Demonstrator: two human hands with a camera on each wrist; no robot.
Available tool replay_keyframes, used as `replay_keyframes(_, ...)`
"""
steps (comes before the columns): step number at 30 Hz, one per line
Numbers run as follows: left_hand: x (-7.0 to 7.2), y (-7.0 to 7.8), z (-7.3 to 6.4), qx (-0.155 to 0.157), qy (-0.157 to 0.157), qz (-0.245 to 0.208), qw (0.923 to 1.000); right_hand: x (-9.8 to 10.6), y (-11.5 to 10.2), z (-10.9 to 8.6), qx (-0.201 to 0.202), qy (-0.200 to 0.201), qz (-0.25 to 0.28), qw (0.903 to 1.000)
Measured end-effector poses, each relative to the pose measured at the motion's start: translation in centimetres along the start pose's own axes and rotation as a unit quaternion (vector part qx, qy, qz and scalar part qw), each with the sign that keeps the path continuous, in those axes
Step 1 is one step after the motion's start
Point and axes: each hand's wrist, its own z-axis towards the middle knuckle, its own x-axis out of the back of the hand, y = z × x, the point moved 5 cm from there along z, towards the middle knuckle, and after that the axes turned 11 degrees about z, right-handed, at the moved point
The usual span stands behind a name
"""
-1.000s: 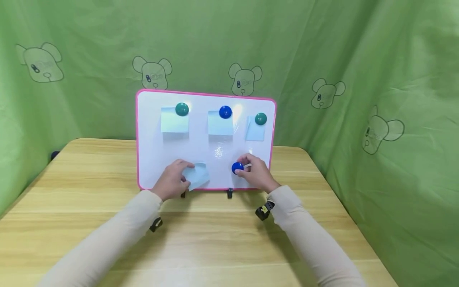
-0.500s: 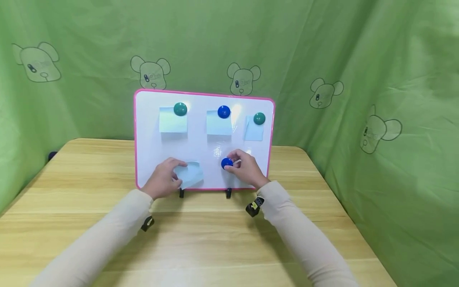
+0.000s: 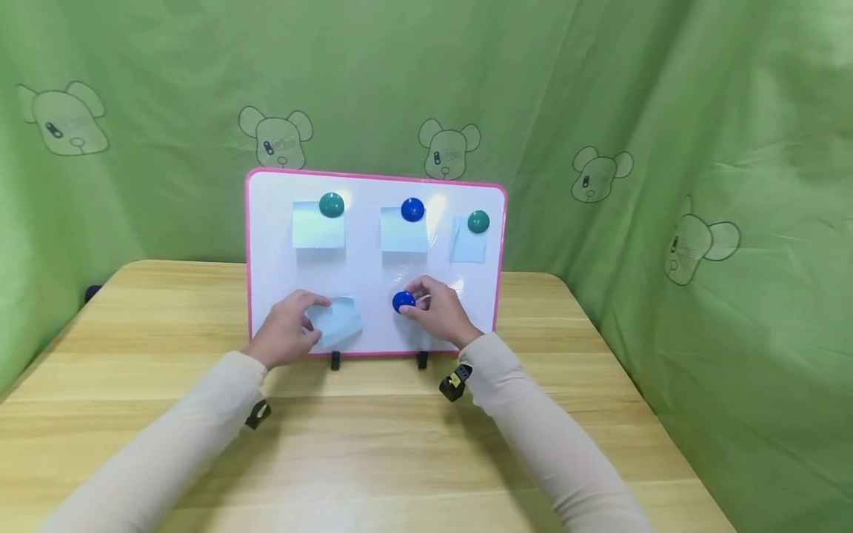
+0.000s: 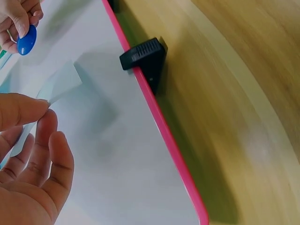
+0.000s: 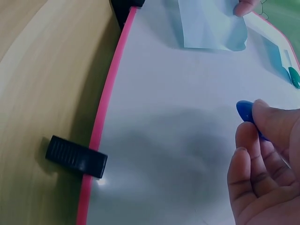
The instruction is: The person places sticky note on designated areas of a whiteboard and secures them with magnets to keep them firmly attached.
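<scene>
My left hand (image 3: 286,329) pinches a light blue sticky note (image 3: 338,322) by its left side, in front of the lower left of a whiteboard (image 3: 373,281) with a pink frame. In the left wrist view the note (image 4: 61,84) stands off the board, its shadow beside it. My right hand (image 3: 440,307) holds a round blue magnet (image 3: 403,301) between thumb and fingers, to the right of the note. The right wrist view shows this magnet (image 5: 244,110) at the fingertips, held off the board surface.
Along the board's top, a green magnet (image 3: 331,205), a blue magnet (image 3: 412,209) and another green magnet (image 3: 478,221) each hold a blue note. Black stand feet (image 3: 335,360) grip the lower edge. The wooden table (image 3: 373,459) extends in front; a green curtain (image 3: 360,74) hangs behind.
Both hands have moved left across the board, the left with the sticky note, the right with the blue magnet. The view has shifted slightly; the upper notes and magnets stay in place.
</scene>
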Motion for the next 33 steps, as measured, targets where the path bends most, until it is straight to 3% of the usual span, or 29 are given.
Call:
replay_keyframes(7,0.8,-0.5,0.0,-0.01,0.016,0.011,0.9998,-0.9,-0.6,0.3,0.002,0.007,-0.002,1.0)
replay_keyframes(17,1.5,-0.9,0.5,0.013,0.009,0.021,0.9997,-2.2,-1.3,0.6,0.013,0.011,0.004,0.9998)
replay_keyframes(33,2.0,-1.7,1.2,-0.004,0.038,0.048,0.9981,-4.2,-2.1,1.2,0.037,-0.004,0.004,0.9993)
